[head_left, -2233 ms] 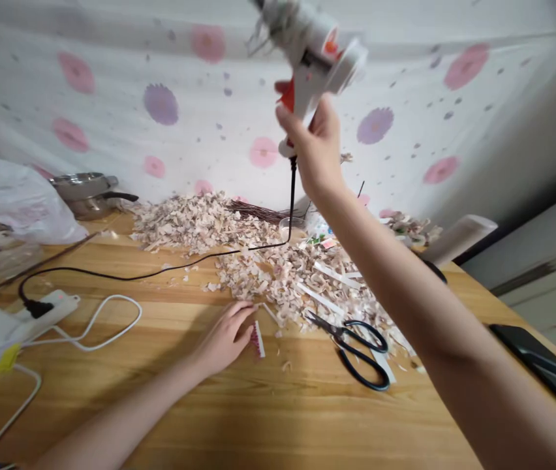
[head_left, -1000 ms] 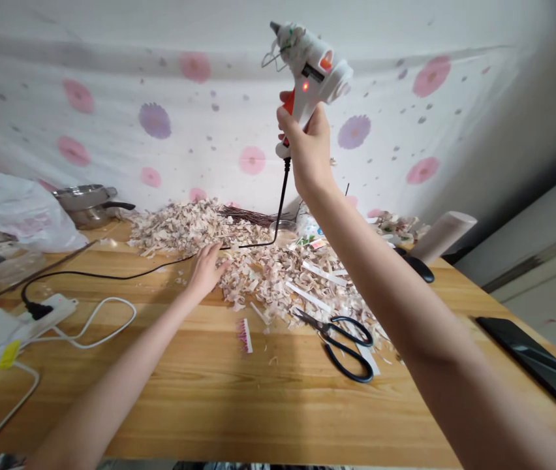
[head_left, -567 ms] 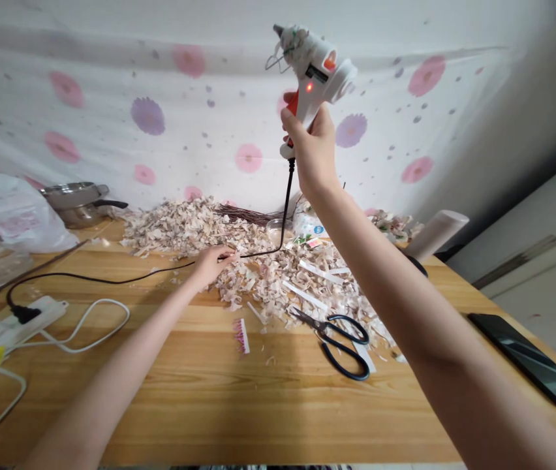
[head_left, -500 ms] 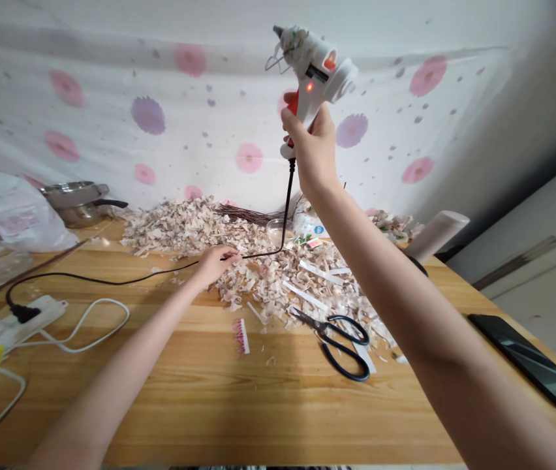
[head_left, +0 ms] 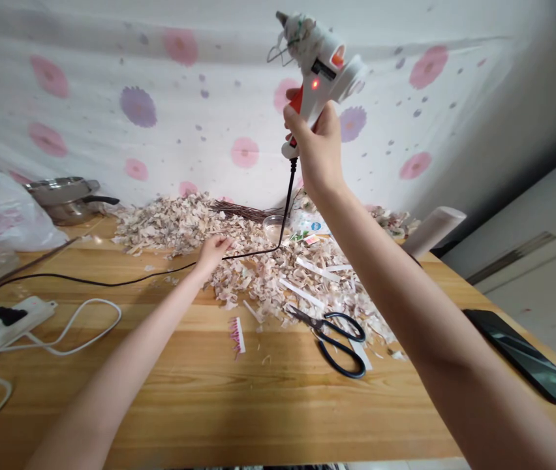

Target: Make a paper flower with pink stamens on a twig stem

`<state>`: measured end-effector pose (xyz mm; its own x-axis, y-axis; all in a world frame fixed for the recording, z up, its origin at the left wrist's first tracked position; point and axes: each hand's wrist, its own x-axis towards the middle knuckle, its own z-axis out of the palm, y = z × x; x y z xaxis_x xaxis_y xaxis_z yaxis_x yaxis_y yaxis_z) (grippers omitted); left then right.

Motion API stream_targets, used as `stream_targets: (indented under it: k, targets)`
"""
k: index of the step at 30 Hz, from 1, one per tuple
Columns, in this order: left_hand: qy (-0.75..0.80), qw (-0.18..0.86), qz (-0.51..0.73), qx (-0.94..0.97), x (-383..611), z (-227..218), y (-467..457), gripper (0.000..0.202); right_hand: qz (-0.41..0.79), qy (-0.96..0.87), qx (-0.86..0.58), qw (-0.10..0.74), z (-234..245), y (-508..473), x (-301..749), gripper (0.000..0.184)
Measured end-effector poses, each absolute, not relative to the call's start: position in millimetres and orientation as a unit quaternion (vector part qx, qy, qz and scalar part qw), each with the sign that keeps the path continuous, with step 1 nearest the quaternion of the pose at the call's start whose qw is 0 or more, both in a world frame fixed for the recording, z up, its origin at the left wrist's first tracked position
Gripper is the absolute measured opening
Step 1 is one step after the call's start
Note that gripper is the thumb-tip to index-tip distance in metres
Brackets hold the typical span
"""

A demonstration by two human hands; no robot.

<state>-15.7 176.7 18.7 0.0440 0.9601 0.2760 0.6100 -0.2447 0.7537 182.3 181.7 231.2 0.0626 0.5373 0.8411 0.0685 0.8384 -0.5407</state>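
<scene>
Lifted slightly, the hot glue gun sits clamped in the closed fingers of the right hand above the wood shavings, while the parted fingers of the left hand lie just over the black power cord, which seems to call for steadying.

Free room: tabletop toward me, below my left fingers.
Obstacles: black cord just under those fingers; wood shavings ahead and right; scissors farther right.
</scene>
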Motion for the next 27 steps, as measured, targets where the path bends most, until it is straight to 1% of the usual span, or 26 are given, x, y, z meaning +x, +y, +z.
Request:
stream_targets:
  k: [3,7,9,11,12,13,15,17,18,19,22,25,27]
  targets:
    - [0.584,0.207,0.395,0.678,-18.4,15.9,181.4,0.027,0.186,-0.657,-0.228,0.694,226.7,183.3,182.5,0.011]
    - [0.583,0.176,0.400,0.685,-17.3,19.5,178.7,0.027,0.267,-0.634,-0.251,0.681,229.0,176.1,179.4,0.017]
    - [0.575,0.160,0.410,0.690,-16.7,23.6,171.9,0.028,0.314,-0.612,-0.263,0.676,234.3,167.0,177.2,0.015]
    - [0.560,0.155,0.416,0.700,-18.7,28.2,161.3,0.029,0.351,-0.585,-0.255,0.685,241.2,155.3,176.6,0.007]
    - [0.550,0.159,0.412,0.708,-21.1,30.4,154.8,0.029,0.367,-0.571,-0.239,0.695,244.8,148.9,177.4,0.007]
    - [0.539,0.170,0.402,0.720,-24.5,32.5,147.6,0.030,0.381,-0.556,-0.214,0.707,248.3,142.3,179.0,0.011]
    - [0.524,0.196,0.370,0.741,-33.6,36.7,131.6,0.039,0.414,-0.526,-0.146,0.728,253.9,128.5,185.3,0.024]
    - [0.527,0.207,0.342,0.750,-43.8,41.7,113.7,0.055,0.445,-0.496,-0.092,0.739,256.3,114.4,195.1,0.037]
    - [0.533,0.209,0.328,0.751,-48.5,44.7,103.9,0.062,0.452,-0.486,-0.077,0.744,255.7,107.4,201.0,0.039]
    - [0.539,0.211,0.314,0.752,-52.5,48.0,93.5,0.065,0.459,-0.477,-0.074,0.746,253.3,100.3,207.4,0.039]
    - [0.544,0.246,0.241,0.765,-60.3,57.4,60.8,0.062,0.444,-0.479,-0.118,0.748,233.3,77.3,227.6,0.031]
    - [0.521,0.322,0.135,0.779,-62.8,59.7,31.9,0.064,0.421,-0.503,-0.194,0.730,192.1,46.9,247.7,0.025]
    - [0.500,0.359,0.070,0.785,-62.6,55.3,19.1,0.060,0.449,-0.534,-0.306,0.648,157.6,21.6,260.1,0.012]
